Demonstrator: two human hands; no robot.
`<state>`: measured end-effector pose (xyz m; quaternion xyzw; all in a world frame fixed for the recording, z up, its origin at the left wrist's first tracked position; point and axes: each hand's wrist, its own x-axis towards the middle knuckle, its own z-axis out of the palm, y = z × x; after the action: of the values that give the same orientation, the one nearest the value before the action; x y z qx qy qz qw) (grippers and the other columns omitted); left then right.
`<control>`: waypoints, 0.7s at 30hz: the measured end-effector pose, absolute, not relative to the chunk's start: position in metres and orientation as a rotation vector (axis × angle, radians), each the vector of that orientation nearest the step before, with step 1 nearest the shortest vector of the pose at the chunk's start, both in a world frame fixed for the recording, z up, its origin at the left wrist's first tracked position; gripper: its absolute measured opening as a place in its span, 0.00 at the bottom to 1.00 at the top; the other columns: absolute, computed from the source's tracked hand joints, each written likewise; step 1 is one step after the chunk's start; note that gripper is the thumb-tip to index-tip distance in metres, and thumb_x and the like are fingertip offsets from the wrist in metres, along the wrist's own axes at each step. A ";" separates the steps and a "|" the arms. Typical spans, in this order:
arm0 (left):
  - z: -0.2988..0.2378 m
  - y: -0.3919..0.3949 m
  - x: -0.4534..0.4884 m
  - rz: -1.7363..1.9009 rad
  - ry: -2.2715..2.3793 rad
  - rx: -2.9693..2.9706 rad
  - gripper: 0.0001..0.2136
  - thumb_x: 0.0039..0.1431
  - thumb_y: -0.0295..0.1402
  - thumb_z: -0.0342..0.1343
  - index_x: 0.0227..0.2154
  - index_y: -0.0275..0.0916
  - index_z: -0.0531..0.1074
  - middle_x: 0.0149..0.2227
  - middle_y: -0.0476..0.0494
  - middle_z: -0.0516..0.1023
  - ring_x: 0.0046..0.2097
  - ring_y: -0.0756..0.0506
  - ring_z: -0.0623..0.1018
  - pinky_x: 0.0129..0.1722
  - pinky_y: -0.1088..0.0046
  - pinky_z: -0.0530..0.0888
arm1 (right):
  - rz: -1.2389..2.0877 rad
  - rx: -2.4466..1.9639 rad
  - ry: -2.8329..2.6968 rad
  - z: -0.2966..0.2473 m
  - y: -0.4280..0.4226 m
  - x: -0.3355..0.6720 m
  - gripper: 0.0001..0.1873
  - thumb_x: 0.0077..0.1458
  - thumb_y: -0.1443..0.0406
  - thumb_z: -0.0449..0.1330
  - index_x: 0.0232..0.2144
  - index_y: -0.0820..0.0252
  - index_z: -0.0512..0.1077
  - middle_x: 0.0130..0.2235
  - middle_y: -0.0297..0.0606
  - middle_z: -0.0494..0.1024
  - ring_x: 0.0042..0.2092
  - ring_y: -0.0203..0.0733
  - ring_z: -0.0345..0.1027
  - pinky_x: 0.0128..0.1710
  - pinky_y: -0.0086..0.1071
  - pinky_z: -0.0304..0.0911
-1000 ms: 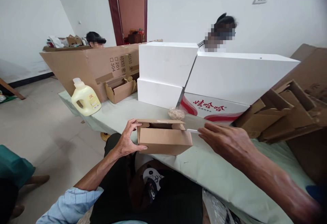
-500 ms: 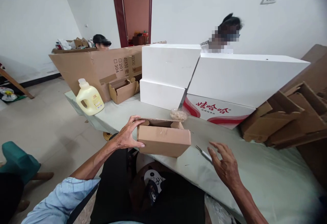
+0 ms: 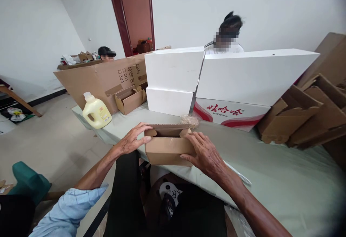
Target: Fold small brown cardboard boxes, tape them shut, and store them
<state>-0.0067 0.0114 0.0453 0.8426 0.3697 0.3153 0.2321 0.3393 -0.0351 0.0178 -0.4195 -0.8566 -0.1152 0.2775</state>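
Note:
A small brown cardboard box (image 3: 167, 150), its top uncovered, rests at the near edge of the cloth-covered table. My left hand (image 3: 133, 138) grips its left end, thumb on the front and fingers behind the rim. At the right end, my right hand (image 3: 202, 152) has its fingers over the corner and its thumb against the front panel. Partly behind my right forearm lies a slim white-handled tool (image 3: 239, 173); its tip is hidden. Just beyond the box sits a clear plastic bag of small pale pieces (image 3: 190, 121), too small to make out.
White boxes (image 3: 173, 69) stand stacked across the table, over a red-and-white carton (image 3: 229, 114). A yellow jug (image 3: 96, 111) and another open cardboard box (image 3: 130, 99) are at left. Folded cardboard boxes (image 3: 302, 111) crowd the right. Two people sit beyond the stacks.
My right hand has moved left from beside the white-handled tool onto the box's right end. My left hand still holds the left end. The view has shifted slightly.

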 end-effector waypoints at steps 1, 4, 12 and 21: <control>0.047 0.014 -0.007 0.865 1.035 2.287 0.21 0.72 0.48 0.57 0.61 0.45 0.77 0.60 0.37 0.79 0.62 0.35 0.79 0.62 0.53 0.78 | -0.347 -1.121 -2.308 0.020 -0.038 0.339 0.21 0.65 0.58 0.69 0.55 0.58 0.71 0.50 0.48 0.81 0.49 0.55 0.72 0.47 0.43 0.64; 0.052 0.020 -0.006 0.844 1.089 2.224 0.21 0.73 0.49 0.54 0.58 0.44 0.79 0.57 0.38 0.81 0.58 0.36 0.81 0.55 0.58 0.82 | -0.399 -1.095 -2.360 0.031 -0.045 0.337 0.12 0.65 0.64 0.68 0.48 0.56 0.71 0.47 0.45 0.83 0.45 0.52 0.73 0.45 0.41 0.63; 0.055 0.035 -0.002 0.565 1.063 2.453 0.22 0.72 0.51 0.57 0.61 0.48 0.79 0.58 0.40 0.82 0.61 0.36 0.81 0.61 0.58 0.79 | -0.008 -1.315 -2.679 0.077 -0.032 0.341 0.10 0.60 0.67 0.70 0.40 0.53 0.72 0.38 0.35 0.83 0.38 0.45 0.76 0.32 0.34 0.51; 0.066 0.054 -0.005 0.328 0.860 2.511 0.21 0.68 0.45 0.62 0.61 0.49 0.78 0.50 0.44 0.84 0.50 0.39 0.83 0.51 0.66 0.81 | 0.170 -1.229 -2.724 0.089 -0.016 0.347 0.11 0.58 0.68 0.71 0.43 0.55 0.77 0.47 0.38 0.81 0.43 0.45 0.77 0.37 0.34 0.62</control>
<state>-0.0051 0.0543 0.0661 0.9134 0.3128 0.1195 0.2317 0.3471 -0.0159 0.0893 -0.4096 -0.9075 0.0566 0.0740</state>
